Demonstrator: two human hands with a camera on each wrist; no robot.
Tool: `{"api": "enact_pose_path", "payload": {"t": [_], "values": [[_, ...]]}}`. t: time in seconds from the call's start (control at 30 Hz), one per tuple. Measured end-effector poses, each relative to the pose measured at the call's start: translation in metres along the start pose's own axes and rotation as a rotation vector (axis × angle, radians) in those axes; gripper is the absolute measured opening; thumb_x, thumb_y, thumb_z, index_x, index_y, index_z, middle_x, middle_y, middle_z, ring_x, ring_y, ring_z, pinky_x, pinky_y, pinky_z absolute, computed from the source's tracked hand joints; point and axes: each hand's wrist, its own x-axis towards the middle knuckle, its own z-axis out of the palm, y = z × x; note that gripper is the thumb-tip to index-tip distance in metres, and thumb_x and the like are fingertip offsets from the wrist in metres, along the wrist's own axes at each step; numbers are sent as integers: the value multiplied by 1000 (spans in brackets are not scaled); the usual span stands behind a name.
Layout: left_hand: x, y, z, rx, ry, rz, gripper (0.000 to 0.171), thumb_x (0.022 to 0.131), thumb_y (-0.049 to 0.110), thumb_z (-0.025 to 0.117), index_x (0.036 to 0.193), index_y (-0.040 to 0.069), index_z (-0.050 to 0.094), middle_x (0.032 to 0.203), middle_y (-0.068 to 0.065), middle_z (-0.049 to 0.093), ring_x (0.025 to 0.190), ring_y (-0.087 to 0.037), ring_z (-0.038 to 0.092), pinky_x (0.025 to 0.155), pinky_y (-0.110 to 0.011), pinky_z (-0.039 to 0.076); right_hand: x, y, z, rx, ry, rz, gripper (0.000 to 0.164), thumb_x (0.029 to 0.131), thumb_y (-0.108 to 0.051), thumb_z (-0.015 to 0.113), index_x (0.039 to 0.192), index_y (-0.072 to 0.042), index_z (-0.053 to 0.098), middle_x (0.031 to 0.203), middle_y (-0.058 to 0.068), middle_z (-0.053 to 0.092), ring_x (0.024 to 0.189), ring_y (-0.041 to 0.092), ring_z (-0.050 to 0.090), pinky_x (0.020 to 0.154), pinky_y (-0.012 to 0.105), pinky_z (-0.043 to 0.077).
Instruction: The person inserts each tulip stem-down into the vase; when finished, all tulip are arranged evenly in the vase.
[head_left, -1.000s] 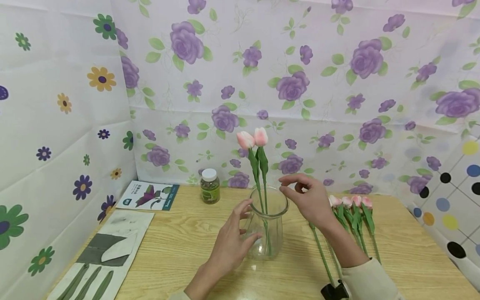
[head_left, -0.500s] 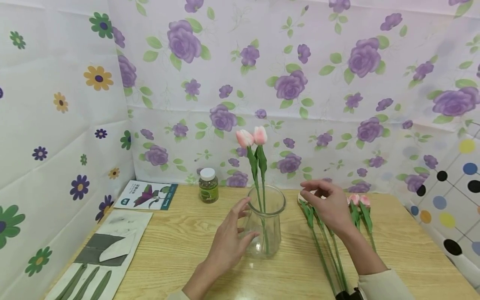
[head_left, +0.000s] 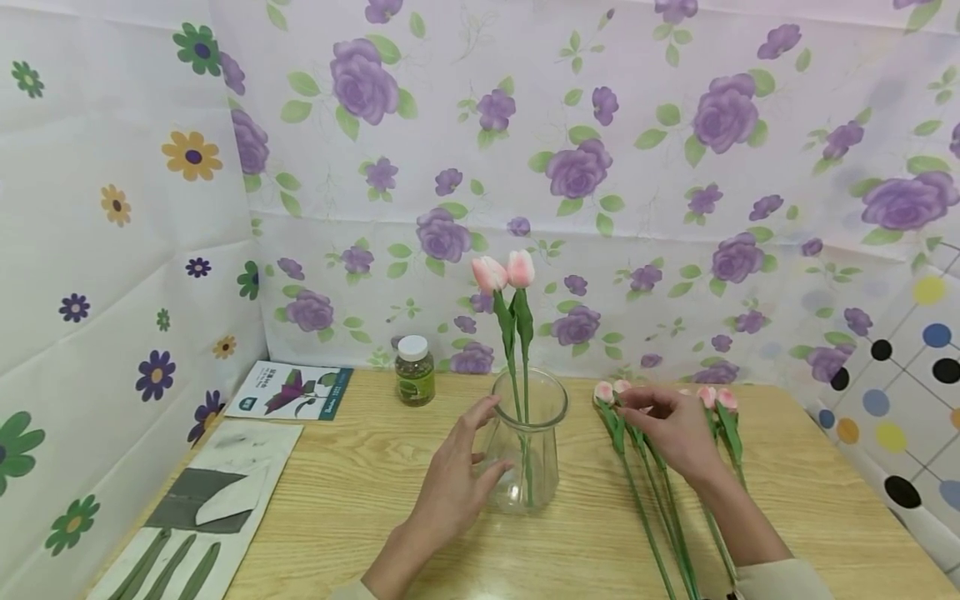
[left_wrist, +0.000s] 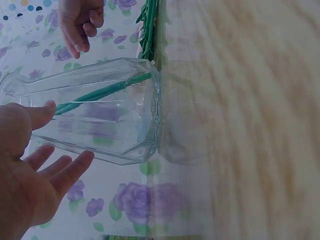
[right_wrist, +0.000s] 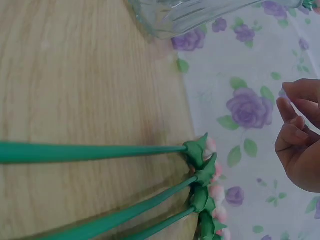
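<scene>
A clear glass vase (head_left: 546, 467) stands upright on the table, with two pink tulips (head_left: 521, 269) leaning in it. Spread around the vase's left side is my left hand (head_left: 453, 483), its fingers relaxed; whether they touch the glass I cannot tell. In the left wrist view the green stems (left_wrist: 100, 94) show through the glass. My right hand (head_left: 678, 437) hovers over a row of loose tulips (head_left: 603, 393) on the table's right side. Its fingers (right_wrist: 295, 135) are loosely bent with nothing between them, apart from the flowers in the right wrist view. Part of the row is hidden behind this hand.
A jar (head_left: 416, 375) with a white lid stands behind and left of the vase. At the left lie a printed leaflet (head_left: 288, 390) and a flat sheet (head_left: 247, 450) with dark pictures. Flower-patterned cloth (head_left: 420, 167) hangs behind the table.
My right hand has moved right and down, away from the vase rim to the loose tulips. The left hand stays beside the vase. The head view has shifted slightly.
</scene>
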Motion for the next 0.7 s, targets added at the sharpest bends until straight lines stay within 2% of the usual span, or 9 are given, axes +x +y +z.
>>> {"api": "enact_pose_path", "payload": {"t": [0.43, 0.7], "values": [[0, 2, -1, -37, -14, -50, 89, 89, 4, 84, 161, 24, 35, 152, -11, 56, 135, -36, 60, 91, -41, 66, -10, 26, -5, -121, -147, 93, 29, 99, -18, 76, 123, -1, 75, 109, 10, 75, 84, 15, 62, 63, 26, 54], [1, 3, -2, -32, -16, -52, 89, 89, 5, 84, 161, 25, 34, 148, -12, 58, 133, -34, 63, 91, -42, 66, -16, 36, -2, -129, -178, 132, 28, 98, -14, 76, 122, 0, 75, 102, 9, 74, 87, 17, 64, 64, 26, 54]]}}
